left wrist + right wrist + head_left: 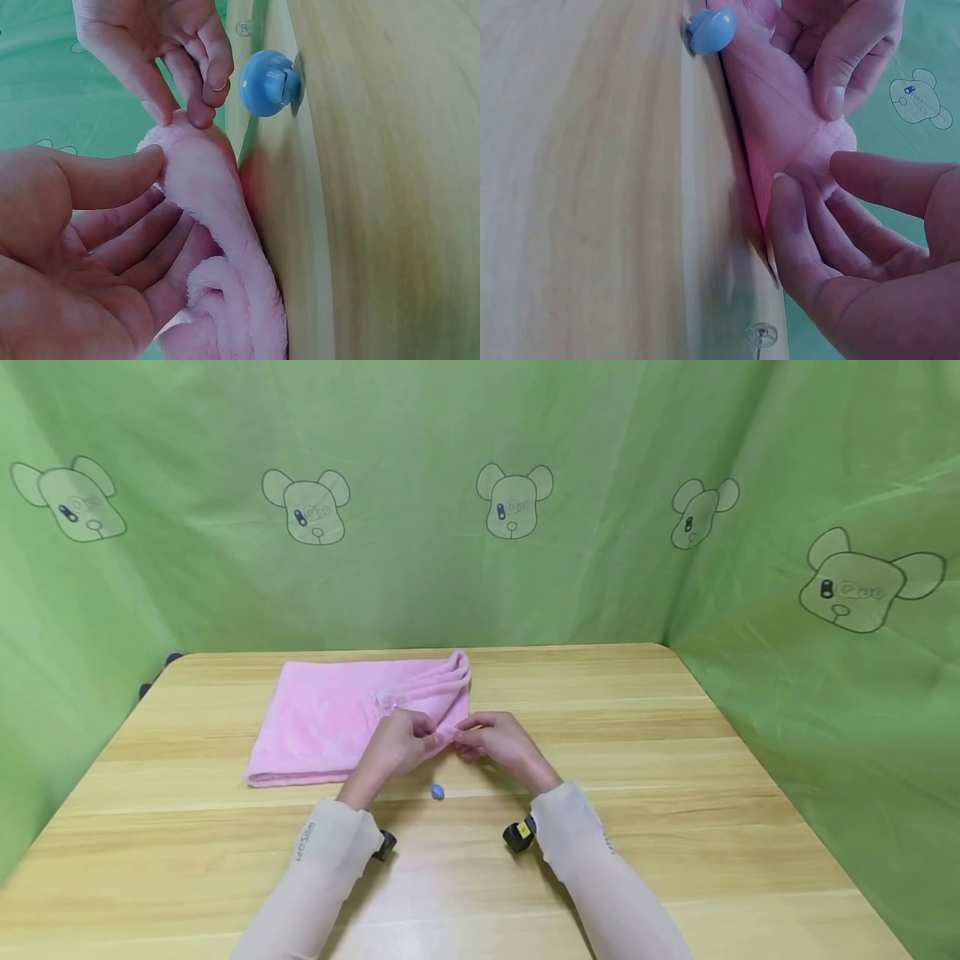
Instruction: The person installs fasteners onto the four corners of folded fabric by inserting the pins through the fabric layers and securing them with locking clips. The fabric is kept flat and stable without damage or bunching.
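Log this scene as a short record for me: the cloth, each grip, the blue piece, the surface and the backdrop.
item: pink cloth, folded, rumpled toward its right side
left grip: pinches the cloth
right grip: pinches the cloth's near right edge
loose item: small blue piece, nearer the wearer than the cloth
surface: wood-grain table
backdrop: green curtain with bear-head outlines

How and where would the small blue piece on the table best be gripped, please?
Probably pinch the blue piece by opposite sides of its rounded cap, from above: the cap faces up and bulges wider than the slotted base.
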A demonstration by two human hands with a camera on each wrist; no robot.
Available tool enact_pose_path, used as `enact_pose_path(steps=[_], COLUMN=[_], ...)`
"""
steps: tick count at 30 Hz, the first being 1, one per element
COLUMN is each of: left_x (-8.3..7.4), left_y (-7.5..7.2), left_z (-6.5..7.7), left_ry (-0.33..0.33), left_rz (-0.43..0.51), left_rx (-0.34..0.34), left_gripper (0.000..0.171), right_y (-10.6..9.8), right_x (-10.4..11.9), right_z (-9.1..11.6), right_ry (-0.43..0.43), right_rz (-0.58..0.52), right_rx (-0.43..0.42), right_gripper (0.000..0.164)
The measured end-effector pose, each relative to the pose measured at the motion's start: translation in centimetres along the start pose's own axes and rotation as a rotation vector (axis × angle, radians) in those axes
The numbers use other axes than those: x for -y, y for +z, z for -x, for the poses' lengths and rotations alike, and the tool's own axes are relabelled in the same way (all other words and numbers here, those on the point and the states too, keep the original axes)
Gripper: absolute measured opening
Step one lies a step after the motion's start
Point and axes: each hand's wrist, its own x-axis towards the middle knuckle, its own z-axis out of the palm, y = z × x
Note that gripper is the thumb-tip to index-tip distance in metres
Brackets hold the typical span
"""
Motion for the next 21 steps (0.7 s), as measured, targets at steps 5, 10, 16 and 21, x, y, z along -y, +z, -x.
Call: enact_pose_path(steps=[5,10,16,21], left_x=[0.0,0.0,0.0,0.0], left_y=[-0.1,-0.1,-0.2,-0.2], left_z=[0.0,0.0,0.0,0.1], left_ry=[-0.007,-0.005,0.038,0.032], left_rz=[-0.006,-0.029,-0.062,-0.066], left_rx=[-0.002,0.000,-0.010,-0.007], left_gripper=[0.007,0.007,0.007,0.007], right_y=[-0.1,-0.1,-0.4,-1.2], right_x=[-0.5,-0.4,0.1,0.6], right_z=[-0.4,-0.4,-0.2,-0.1], right_ry=[0.003,0.005,-0.024,-0.068], right_rz=[-0.007,-0.006,0.109,0.322], right_rx=[-0.005,-0.003,-0.057,-0.189], right_gripper=[0.022,0.022,0.026,0.019])
